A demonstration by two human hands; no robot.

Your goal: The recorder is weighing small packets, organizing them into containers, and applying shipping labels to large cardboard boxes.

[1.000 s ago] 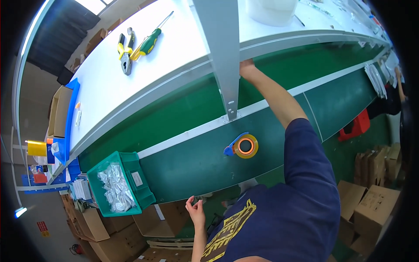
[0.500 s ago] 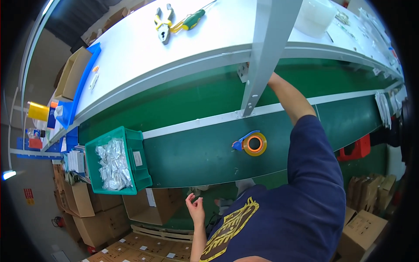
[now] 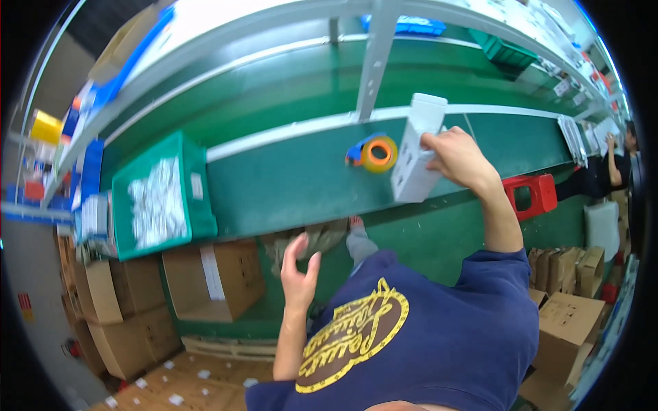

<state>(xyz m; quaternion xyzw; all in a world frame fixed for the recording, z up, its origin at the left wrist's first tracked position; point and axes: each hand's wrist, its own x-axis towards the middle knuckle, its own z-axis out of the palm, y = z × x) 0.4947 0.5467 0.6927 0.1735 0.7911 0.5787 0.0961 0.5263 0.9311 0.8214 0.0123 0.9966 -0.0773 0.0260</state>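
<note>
A white cardboard box [image 3: 415,164] with its end flap raised is gripped by my right hand [image 3: 458,157]. The box tilts over the front edge of the green bench, just right of a tape dispenser [image 3: 375,153] with an orange core and a blue handle. My left hand [image 3: 299,274] hangs in front of the bench with thumb and fingers apart, holding nothing. To its upper left, a teal bin [image 3: 199,212] on the bench holds several clear plastic packets [image 3: 159,202].
A grey metal post [image 3: 375,68] rises behind the bench. On the floor are a red stool [image 3: 541,195], open cardboard cartons [image 3: 212,281] at left and another carton [image 3: 565,318] at right. Another person [image 3: 617,161] works at the far right.
My right hand has come back from under the shelf with the white box and brought it over the bench. The view has shifted, and my left hand has risen with its fingers spread wider.
</note>
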